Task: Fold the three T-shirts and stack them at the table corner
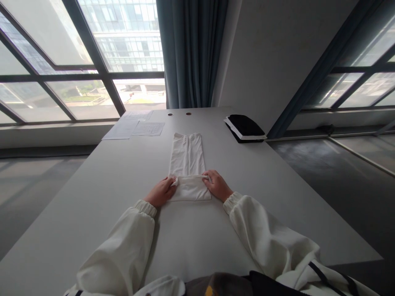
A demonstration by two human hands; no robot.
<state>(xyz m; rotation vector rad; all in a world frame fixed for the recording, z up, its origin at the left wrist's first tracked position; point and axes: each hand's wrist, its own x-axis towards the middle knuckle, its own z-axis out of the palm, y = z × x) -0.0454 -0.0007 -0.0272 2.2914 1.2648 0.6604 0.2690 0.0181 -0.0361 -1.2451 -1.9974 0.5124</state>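
Note:
A long white garment [187, 158] lies flat on the white table [92, 197], running away from me, with its near end folded over into a short band [189, 189]. My left hand [161, 192] pinches the left corner of that folded band between thumb and fingers. My right hand [217, 185] grips the right corner of the same fold, fingers curled onto the cloth. Both wrists wear white elastic-cuffed sleeves.
A stack of folded black and white clothes [245, 128] sits at the table's far right. Sheets of paper [134, 127] lie at the far left. Two cable holes [179, 114] are near the back edge. Beyond are windows and a blue curtain [191, 49].

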